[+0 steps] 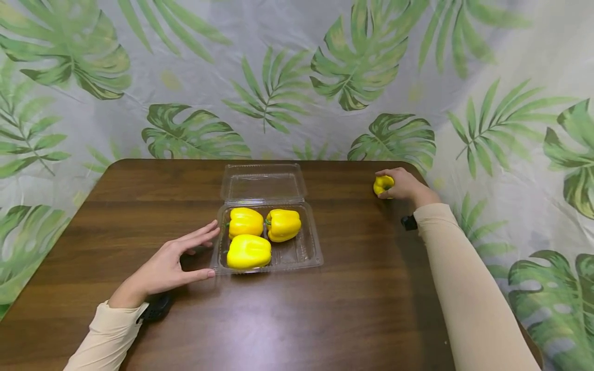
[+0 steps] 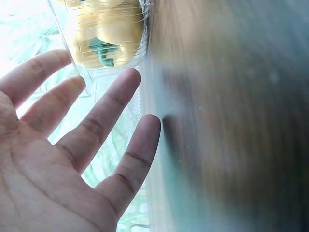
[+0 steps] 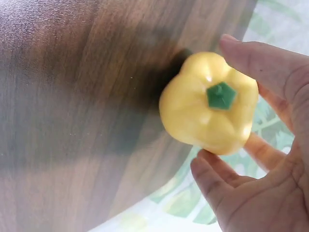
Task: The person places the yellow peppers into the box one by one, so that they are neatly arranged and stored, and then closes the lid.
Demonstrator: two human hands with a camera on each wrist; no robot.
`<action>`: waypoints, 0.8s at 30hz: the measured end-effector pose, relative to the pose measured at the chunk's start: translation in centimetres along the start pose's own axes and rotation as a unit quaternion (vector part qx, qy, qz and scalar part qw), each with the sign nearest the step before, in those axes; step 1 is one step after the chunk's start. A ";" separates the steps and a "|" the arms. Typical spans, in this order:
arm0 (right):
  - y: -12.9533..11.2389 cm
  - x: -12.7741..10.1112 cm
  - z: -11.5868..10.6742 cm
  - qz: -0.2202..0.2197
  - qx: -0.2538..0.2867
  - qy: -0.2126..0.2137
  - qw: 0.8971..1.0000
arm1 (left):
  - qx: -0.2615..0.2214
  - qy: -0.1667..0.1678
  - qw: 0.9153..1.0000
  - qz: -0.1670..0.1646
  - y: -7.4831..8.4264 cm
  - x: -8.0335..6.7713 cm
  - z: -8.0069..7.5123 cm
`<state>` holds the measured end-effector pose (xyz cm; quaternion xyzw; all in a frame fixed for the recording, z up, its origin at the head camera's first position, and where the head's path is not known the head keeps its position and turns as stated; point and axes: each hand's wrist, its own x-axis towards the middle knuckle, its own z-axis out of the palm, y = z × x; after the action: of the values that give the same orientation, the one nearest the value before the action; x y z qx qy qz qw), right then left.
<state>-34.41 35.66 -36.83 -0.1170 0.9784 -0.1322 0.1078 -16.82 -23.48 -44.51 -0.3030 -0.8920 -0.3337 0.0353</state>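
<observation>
At the far right of the table, my right hand holds a yellow bell pepper between thumb and fingers. In the right wrist view the green stem of that bell pepper faces the camera. My left hand is spread beside a clear plastic clamshell container, its fingertips right at the left side. Three more yellow bell peppers lie inside: one at back left, one at back right and one in front. The container's lid is folded back, away from me.
The brown wooden table has rounded far corners. Behind it and along the right hangs a light curtain with green leaf prints. A black wrist device sits at the left cuff, another at the right.
</observation>
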 end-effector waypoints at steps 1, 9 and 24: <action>-0.1 -0.1 0.0 0.000 -0.002 -0.002 1.000 | -0.001 0.000 1.000 0.001 0.0 0.0 0.0; -0.7 -0.7 -0.3 0.014 0.003 -0.021 1.000 | -0.006 0.002 1.000 0.002 0.3 0.0 -0.1; -1.2 -1.8 -0.1 0.016 -0.021 -0.031 0.999 | -0.001 0.009 1.000 0.009 0.3 -0.1 0.1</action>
<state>-32.49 35.00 -36.07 -0.1072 0.9790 -0.1057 0.1374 -16.52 -23.32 -44.43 -0.3085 -0.8886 -0.3364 0.0460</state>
